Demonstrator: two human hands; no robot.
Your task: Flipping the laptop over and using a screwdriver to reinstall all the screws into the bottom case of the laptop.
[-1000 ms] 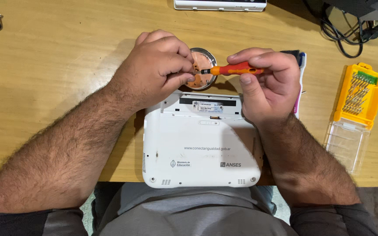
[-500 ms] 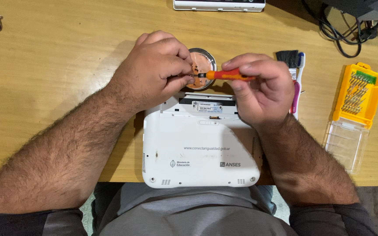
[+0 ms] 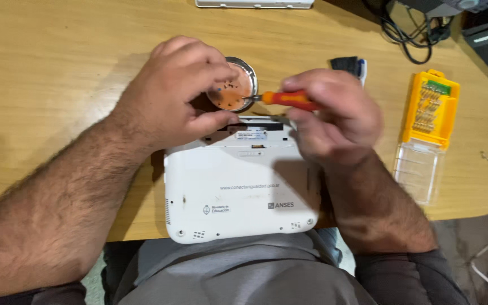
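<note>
A small white laptop (image 3: 238, 192) lies upside down at the near edge of the wooden table, its far edge under both hands. My right hand (image 3: 334, 116) grips an orange-handled screwdriver (image 3: 286, 99) whose tip points left into a small round metal dish (image 3: 234, 90) with an orange bottom and tiny screws in it. My left hand (image 3: 179, 93) hovers over the dish's left side, fingertips pinched close to the screwdriver tip; whether they hold a screw is hidden.
A yellow bit case (image 3: 430, 107) with its clear lid (image 3: 419, 172) open lies to the right. A black brush (image 3: 348, 63) sits behind my right hand. Black cables (image 3: 413, 31) and a white device (image 3: 255, 3) lie at the far edge.
My right hand has swung the screwdriver left so its tip reaches into the dish. My left hand stays over the dish. The brush is now more exposed.
</note>
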